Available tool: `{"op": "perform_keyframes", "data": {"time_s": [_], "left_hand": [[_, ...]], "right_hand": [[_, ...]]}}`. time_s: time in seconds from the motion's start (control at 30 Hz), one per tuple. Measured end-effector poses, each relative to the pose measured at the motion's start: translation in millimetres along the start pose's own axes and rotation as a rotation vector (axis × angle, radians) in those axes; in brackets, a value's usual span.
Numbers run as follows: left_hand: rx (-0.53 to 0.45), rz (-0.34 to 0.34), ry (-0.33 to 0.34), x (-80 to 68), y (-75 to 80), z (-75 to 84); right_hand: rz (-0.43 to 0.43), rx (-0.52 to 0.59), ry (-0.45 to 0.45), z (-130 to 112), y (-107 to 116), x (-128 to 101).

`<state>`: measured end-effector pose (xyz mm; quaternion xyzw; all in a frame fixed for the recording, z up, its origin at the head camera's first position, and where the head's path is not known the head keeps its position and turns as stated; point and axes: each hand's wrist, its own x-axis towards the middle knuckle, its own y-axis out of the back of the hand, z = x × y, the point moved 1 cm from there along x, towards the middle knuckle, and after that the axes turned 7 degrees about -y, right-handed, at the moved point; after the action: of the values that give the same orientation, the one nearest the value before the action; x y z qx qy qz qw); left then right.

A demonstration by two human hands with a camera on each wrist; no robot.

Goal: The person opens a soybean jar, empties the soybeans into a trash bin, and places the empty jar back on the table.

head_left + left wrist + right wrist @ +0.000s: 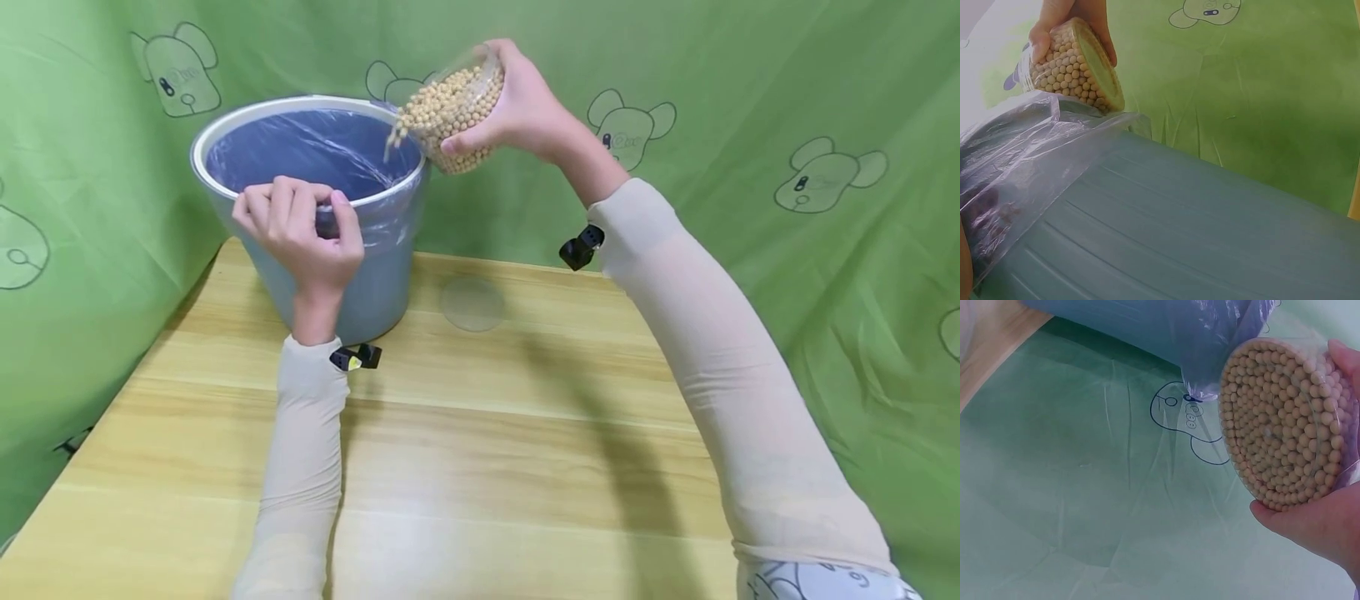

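Note:
A blue-grey trash bin (382, 275) with a white rim stands at the back left, lined with a clear plastic bag (1029, 144). My left hand (303, 229) grips the near side of its rim, fingers curled over the edge. Above the bin's right edge, my right hand (525, 104) holds a clear plastic jar (491, 87) tilted toward the opening. Round tan beans (442, 104) fill much of the jar, and some spill from its mouth into the bin. Through the jar's flat bottom (1279, 425), packed beans show in the right wrist view. The bin's floor is hidden.
A clear round lid (472, 303) lies on the wooden table (480, 433), right of the bin. Green cloth (750, 100) printed with cartoon heads hangs behind and at both sides. Each wrist carries a small black camera (582, 247).

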<state>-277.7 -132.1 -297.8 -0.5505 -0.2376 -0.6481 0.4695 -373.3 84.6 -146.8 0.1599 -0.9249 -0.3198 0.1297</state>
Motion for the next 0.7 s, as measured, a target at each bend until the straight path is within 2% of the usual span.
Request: {"op": "perform_keyframes", "data": {"time_s": [0.3, 0.7], "left_hand": [[0.002, 0.003, 0.001, -2.1, -0.2, 0.2], [0.004, 0.016, -0.006, -2.6, 0.4, -1.3]], "right_hand": [[-0.034, -0.159, -0.014, -9, 1, 9], [-0.058, -0.228, -0.021, -14, 0, 15]]}}
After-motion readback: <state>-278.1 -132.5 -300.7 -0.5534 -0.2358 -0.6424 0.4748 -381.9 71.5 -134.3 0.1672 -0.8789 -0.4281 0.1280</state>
